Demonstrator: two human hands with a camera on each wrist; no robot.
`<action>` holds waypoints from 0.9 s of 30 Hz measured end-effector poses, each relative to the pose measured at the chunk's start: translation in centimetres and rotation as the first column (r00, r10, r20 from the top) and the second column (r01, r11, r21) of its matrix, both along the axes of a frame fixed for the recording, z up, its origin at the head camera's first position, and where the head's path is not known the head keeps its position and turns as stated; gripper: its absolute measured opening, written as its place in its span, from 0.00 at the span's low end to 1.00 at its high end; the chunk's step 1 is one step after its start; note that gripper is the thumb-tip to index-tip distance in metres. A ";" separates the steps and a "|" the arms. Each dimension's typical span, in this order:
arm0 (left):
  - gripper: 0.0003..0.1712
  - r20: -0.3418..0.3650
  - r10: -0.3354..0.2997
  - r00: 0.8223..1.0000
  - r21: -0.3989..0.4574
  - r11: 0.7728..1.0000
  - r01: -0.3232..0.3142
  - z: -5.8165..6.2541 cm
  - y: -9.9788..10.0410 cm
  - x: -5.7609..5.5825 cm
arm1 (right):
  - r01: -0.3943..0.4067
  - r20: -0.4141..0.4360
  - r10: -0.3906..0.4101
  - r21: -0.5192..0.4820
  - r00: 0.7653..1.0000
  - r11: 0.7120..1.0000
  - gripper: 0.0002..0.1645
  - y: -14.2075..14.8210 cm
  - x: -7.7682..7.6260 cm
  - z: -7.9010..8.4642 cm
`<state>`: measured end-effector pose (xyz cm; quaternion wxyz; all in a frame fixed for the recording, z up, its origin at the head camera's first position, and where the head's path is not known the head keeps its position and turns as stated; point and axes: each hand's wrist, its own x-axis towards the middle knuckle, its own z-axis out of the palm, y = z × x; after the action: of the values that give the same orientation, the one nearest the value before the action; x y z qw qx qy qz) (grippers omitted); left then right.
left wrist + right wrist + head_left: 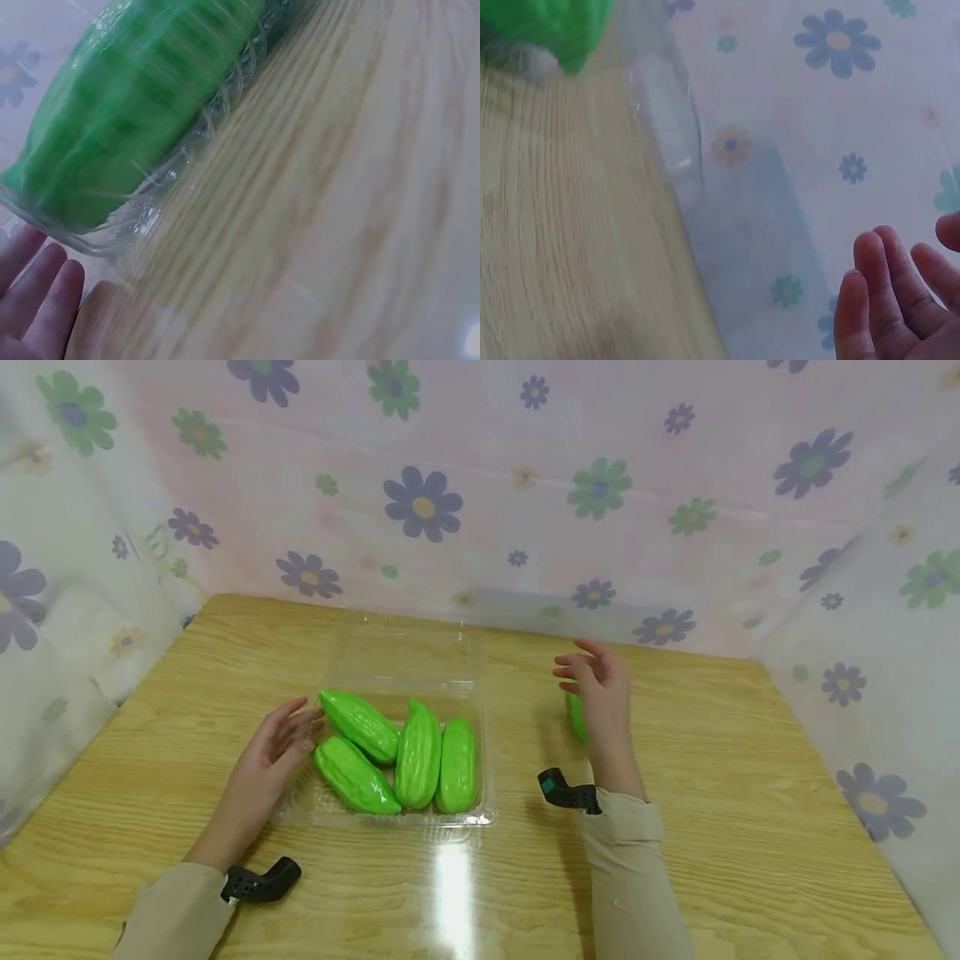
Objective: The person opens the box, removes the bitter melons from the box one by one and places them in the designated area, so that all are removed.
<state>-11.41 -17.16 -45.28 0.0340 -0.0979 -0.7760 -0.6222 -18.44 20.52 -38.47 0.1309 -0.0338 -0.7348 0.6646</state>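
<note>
Several bright green, ribbed gourds (418, 756) lie in a clear plastic clamshell box (487, 793), its transparent lid (405, 652) folded back behind it. My left hand (273, 752) is at the box's left side with relaxed fingers, fingertips right by the rim and a gourd's tip. In the left wrist view, those fingers (56, 300) are just below the box's corner, and a gourd (142, 97) shows through the wall. My right hand (600, 693), fingers loosely bent and holding nothing, is right of the box. It partly hides another green gourd (577, 718) on the table.
The wooden table (735, 793) reaches back to a flower-printed curtain (495, 527), which also hangs at both sides. Each wrist wears a black camera mount (566, 791). A bright light reflection lies on the table in front of the box.
</note>
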 end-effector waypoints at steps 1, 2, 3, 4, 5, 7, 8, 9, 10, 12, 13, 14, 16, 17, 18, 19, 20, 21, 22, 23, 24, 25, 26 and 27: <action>0.28 0.006 0.009 1.000 -0.004 1.000 -0.009 0.0 0.0 0.0 | -0.022 0.007 0.022 -0.016 1.000 1.000 0.19 -0.3 0.0 0.1; 0.28 0.011 0.018 1.000 -0.011 1.000 -0.018 -0.1 0.0 0.1 | -0.044 0.013 0.045 -0.028 0.999 0.999 0.19 -0.5 0.1 0.2; 0.28 0.015 0.026 1.000 -0.018 1.000 -0.026 -0.1 0.0 0.1 | -0.065 0.019 0.066 -0.035 0.998 0.997 0.19 -0.8 0.2 0.3; 0.28 0.020 0.031 0.999 -0.025 0.999 -0.031 -0.2 0.0 0.2 | -0.085 0.023 0.086 -0.038 0.996 0.996 0.19 -1.0 0.3 0.4; 0.28 0.022 0.036 0.999 -0.030 0.999 -0.035 -0.2 0.0 0.2 | -0.100 0.023 0.101 -0.039 0.995 0.994 0.19 -1.2 0.4 0.5; 0.28 0.024 0.044 0.999 -0.041 0.998 -0.043 -0.2 0.0 0.2 | -0.132 0.022 0.133 -0.038 0.991 0.990 0.20 -1.7 0.5 0.7; 0.28 0.021 0.050 0.999 -0.045 0.998 -0.049 -0.2 0.0 0.2 | -0.143 0.021 0.144 -0.035 0.989 0.989 0.20 -1.9 0.6 0.9; 0.28 0.016 0.060 0.998 -0.049 0.997 -0.059 -0.2 0.0 0.1 | -0.154 0.019 0.155 -0.033 0.988 0.987 0.20 -2.1 0.7 1.1; 0.28 0.013 0.071 0.997 -0.052 0.996 -0.070 -0.2 0.0 0.0 | -0.167 0.015 0.168 -0.033 0.986 0.985 0.21 -2.4 0.8 1.2; 0.28 0.004 0.092 0.996 -0.049 0.995 -0.092 -0.1 -0.1 -0.2 | -0.196 0.008 0.196 -0.038 0.981 0.980 0.21 -3.0 0.9 1.6; 0.28 0.001 0.102 0.995 -0.045 0.994 -0.102 0.0 -0.1 -0.3 | -0.210 0.006 0.211 -0.038 0.978 0.977 0.21 -3.3 0.9 1.7; 0.28 -0.002 0.111 0.994 -0.038 0.993 -0.111 0.1 -0.1 -0.3 | -0.224 0.002 0.224 -0.039 0.975 0.974 0.21 -3.6 1.0 1.8; 0.28 -0.001 0.120 0.993 -0.020 0.993 -0.120 0.1 -0.1 -0.4 | -0.257 -0.008 0.257 -0.029 0.967 0.966 0.21 -4.3 1.1 2.0; 0.28 0.001 0.122 0.993 -0.013 0.992 -0.122 0.1 -0.1 -0.4 | -0.273 -0.012 0.273 -0.024 0.962 0.962 0.22 -4.7 1.2 2.1; 0.28 0.003 0.125 0.992 -0.010 0.992 -0.125 0.1 -0.1 -0.4 | -0.289 -0.014 0.289 -0.018 0.957 0.957 0.22 -5.0 1.3 2.1; 0.28 0.006 0.129 0.992 -0.005 0.992 -0.129 0.1 -0.2 -0.3 | -0.307 -0.015 0.306 -0.014 0.952 0.952 0.22 -5.4 1.4 2.1; 0.28 0.009 0.134 0.991 -0.002 0.991 -0.134 0.0 -0.2 -0.3 | -0.324 -0.017 0.324 -0.012 0.946 0.946 0.22 -5.7 1.5 2.0; 0.28 0.011 0.139 0.990 -0.001 0.990 -0.139 0.0 -0.2 -0.3 | -0.339 -0.017 0.339 -0.008 0.941 0.941 0.22 -6.0 1.6 1.9; 0.28 0.014 0.144 0.990 0.001 0.990 -0.144 -0.1 -0.2 -0.3 | -0.354 -0.015 0.354 -0.006 0.935 0.935 0.22 -6.4 1.7 1.9; 0.28 0.015 0.148 0.989 0.002 0.989 -0.148 -0.1 -0.2 -0.2 | -0.369 -0.010 0.369 -0.004 0.930 0.930 0.22 -6.7 1.8 1.9; 0.29 0.020 0.151 0.988 0.000 0.988 -0.151 -0.1 -0.2 -0.2 | -0.381 -0.005 0.381 -0.001 0.925 0.925 0.22 -7.0 2.0 1.8; 0.28 0.021 0.153 0.988 -0.001 0.988 -0.153 -0.1 -0.2 -0.2 | -0.392 0.005 0.392 0.006 0.920 0.920 0.22 -7.4 2.2 2.1; 0.28 0.025 0.153 0.988 0.001 0.988 -0.153 -0.1 -0.2 -0.3 | -0.401 0.016 0.401 0.017 0.916 0.916 0.22 -7.8 2.5 2.3; 0.28 0.029 0.154 0.988 -0.002 0.988 -0.154 -0.1 -0.2 -0.3 | -0.406 0.027 0.406 0.024 0.914 0.913 0.23 -8.2 2.8 2.7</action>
<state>-11.69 -17.39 -45.42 0.0706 -0.0287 -0.7814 -0.6194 -15.60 12.29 -35.81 -0.0175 0.1141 -0.7369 0.6661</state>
